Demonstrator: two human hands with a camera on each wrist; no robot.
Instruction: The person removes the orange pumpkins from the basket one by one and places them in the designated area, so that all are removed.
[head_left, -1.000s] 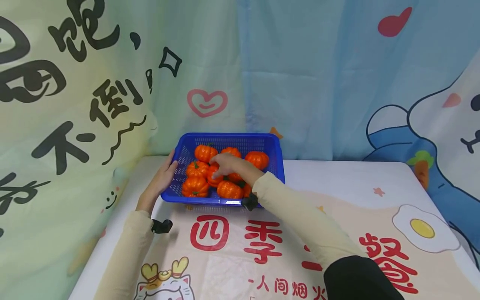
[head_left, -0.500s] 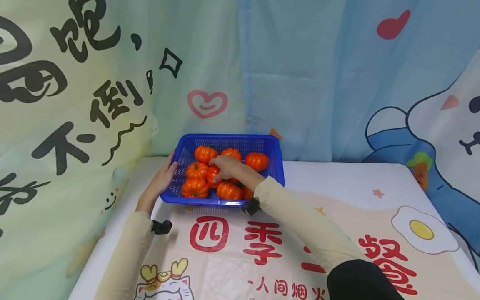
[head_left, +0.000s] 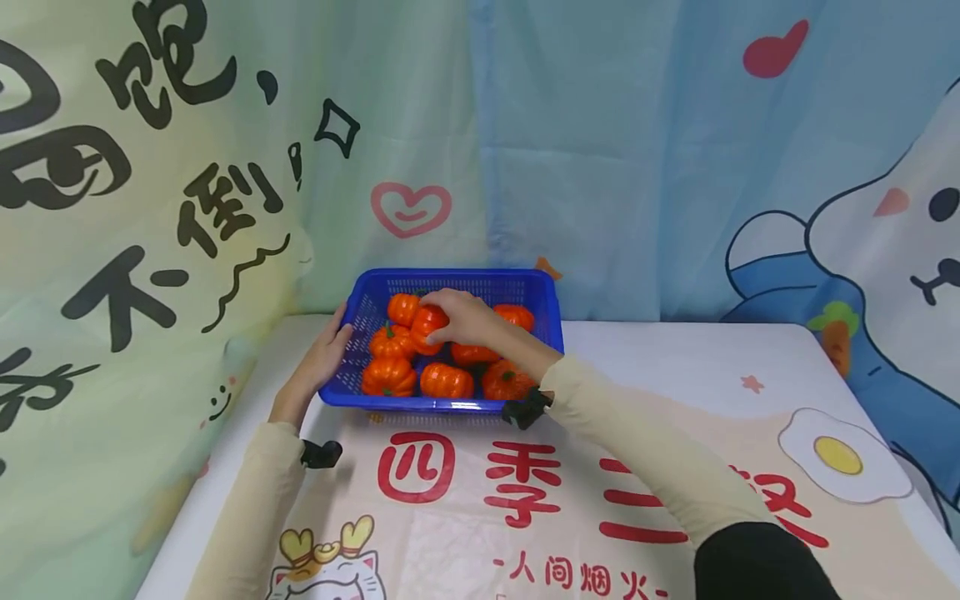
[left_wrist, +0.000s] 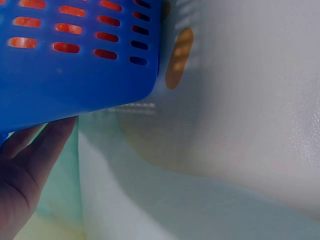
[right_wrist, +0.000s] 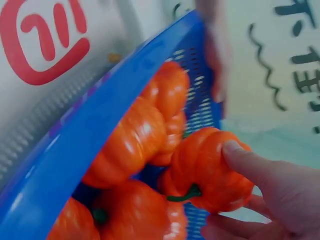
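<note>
Several small glossy orange pumpkins sit in a blue plastic basket (head_left: 442,405) in the head view. My right hand (head_left: 468,317) holds one pumpkin (head_left: 430,323) above the others. In the right wrist view, the thumb presses on the side of this pumpkin (right_wrist: 207,165), fingers are beneath it, and its green stem faces the camera. At the basket's left end my left hand (head_left: 328,348) rests with fairly straight fingers along the outer wall. The left wrist view shows those fingers (left_wrist: 47,145) against the blue wall (left_wrist: 85,85), their tips hidden behind it.
The basket stands at the back of a table (head_left: 637,358) covered with a printed cloth. A printed curtain (head_left: 585,167) hangs close behind the basket, and another stretch of it (head_left: 150,333) runs along the left side.
My right hand has taken hold of a pumpkin and raised it slightly. Front pumpkins in the basket have shifted a little. My left hand stays at the basket's left end.
</note>
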